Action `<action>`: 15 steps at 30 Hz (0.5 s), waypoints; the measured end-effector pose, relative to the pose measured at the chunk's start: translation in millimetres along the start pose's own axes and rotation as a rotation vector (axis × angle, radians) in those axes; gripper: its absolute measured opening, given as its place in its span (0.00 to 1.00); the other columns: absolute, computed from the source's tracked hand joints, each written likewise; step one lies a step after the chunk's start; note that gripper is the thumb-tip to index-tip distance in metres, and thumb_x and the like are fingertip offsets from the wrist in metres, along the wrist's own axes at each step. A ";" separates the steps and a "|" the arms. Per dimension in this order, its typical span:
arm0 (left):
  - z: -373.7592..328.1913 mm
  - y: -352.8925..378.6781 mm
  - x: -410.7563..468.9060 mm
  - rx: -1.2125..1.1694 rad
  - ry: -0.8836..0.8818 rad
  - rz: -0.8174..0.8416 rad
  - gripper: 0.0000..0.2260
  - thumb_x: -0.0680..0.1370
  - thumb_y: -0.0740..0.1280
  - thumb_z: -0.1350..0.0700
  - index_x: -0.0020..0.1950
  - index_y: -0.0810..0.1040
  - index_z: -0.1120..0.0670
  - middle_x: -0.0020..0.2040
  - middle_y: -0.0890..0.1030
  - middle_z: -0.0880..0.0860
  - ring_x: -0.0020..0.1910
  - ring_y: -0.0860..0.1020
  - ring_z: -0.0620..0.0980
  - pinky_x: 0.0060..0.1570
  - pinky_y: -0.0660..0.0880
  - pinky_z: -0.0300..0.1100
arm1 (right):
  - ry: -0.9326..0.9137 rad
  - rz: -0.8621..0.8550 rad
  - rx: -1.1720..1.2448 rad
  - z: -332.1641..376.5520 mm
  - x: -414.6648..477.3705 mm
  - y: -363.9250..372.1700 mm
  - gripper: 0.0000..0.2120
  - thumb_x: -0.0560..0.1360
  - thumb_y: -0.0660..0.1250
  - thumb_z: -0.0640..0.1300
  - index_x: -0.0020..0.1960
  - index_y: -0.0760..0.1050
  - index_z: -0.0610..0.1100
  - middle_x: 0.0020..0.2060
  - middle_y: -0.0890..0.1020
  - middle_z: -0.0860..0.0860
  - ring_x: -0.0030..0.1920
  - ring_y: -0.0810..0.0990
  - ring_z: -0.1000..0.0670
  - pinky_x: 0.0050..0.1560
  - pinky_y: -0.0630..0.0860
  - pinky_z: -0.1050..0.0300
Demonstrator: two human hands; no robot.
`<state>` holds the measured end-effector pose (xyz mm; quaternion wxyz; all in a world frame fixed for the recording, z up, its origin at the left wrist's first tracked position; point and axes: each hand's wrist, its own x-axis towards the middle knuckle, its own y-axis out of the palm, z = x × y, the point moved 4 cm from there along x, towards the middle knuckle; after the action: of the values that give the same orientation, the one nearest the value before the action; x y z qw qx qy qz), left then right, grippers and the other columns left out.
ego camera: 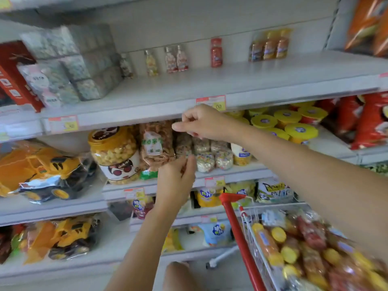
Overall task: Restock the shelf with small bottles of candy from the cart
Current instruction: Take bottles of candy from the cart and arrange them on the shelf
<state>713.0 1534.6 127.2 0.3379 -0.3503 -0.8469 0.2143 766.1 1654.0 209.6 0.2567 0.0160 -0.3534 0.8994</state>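
Head view. Both hands are up at the shelf fronts, neither in the cart.

Right hand point(201, 122): at the lip of the shelf point(210, 85), just under a price tag point(211, 101). Fingers curled under, thumb forward. Nothing seen in it, but I cannot tell if it pinches anything.

Left hand point(178, 177): lower, before the snack packs point(157, 143). Fingertips drawn together and blurred, contents unclear.

Bottles point(294, 248): in the cart point(237, 227), low and to my right, heaped on their sides in clear packs, axes mixed. My right forearm crosses above the cart, so I judge the right hand nearer, reaching down and back.

Shelf: mostly bare, with a back row point(176, 58) standing at the wall and boxes point(84, 66) at left.

In the way: the cart's red bar lies between my left hand and the load, and any lift must clear the shelf lip.
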 end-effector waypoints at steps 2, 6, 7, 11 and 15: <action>-4.6 43.7 -26.4 -0.028 -0.022 0.180 0.23 0.80 0.60 0.49 0.32 0.73 0.64 0.27 0.76 0.57 0.26 0.72 0.49 0.29 0.66 0.39 | 0.115 0.068 -0.129 -39.8 -39.6 -11.7 0.18 0.75 0.68 0.53 0.32 0.69 0.45 0.29 0.76 0.46 0.28 0.72 0.52 0.33 0.68 0.60; -6.9 126.7 -66.4 -0.009 -0.083 0.448 0.11 0.78 0.64 0.50 0.42 0.77 0.56 0.38 0.79 0.50 0.38 0.77 0.46 0.34 0.67 0.29 | 0.375 0.200 -0.260 -124.8 -114.9 -38.2 0.16 0.77 0.66 0.52 0.46 0.75 0.38 0.43 0.81 0.42 0.35 0.78 0.53 0.36 0.74 0.60; -6.2 146.3 -73.8 -0.012 -0.094 0.506 0.07 0.78 0.66 0.51 0.47 0.78 0.54 0.43 0.80 0.47 0.43 0.78 0.45 0.38 0.68 0.26 | 0.447 0.222 -0.288 -149.2 -132.6 -44.1 0.15 0.77 0.66 0.52 0.50 0.75 0.40 0.47 0.81 0.44 0.40 0.79 0.52 0.40 0.75 0.59; -7.8 208.0 -88.6 0.058 -0.080 0.661 0.15 0.78 0.65 0.55 0.64 0.73 0.54 0.62 0.75 0.51 0.56 0.76 0.49 0.51 0.70 0.36 | 0.719 0.217 -0.362 -239.4 -200.8 -57.4 0.21 0.76 0.67 0.51 0.64 0.67 0.42 0.49 0.75 0.50 0.44 0.74 0.51 0.40 0.71 0.59; -9.8 253.3 -86.5 0.148 -0.147 0.769 0.23 0.78 0.66 0.56 0.71 0.66 0.54 0.69 0.69 0.54 0.62 0.73 0.52 0.54 0.70 0.39 | 0.901 0.083 -0.363 -307.5 -263.2 -56.9 0.29 0.77 0.66 0.45 0.74 0.59 0.43 0.66 0.71 0.44 0.50 0.77 0.47 0.43 0.75 0.55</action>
<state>879.2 1639.9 -54.5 0.1958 -0.6000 -0.6582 0.4104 1068.2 1768.6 -40.5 0.3465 -0.4339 -0.3587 0.7503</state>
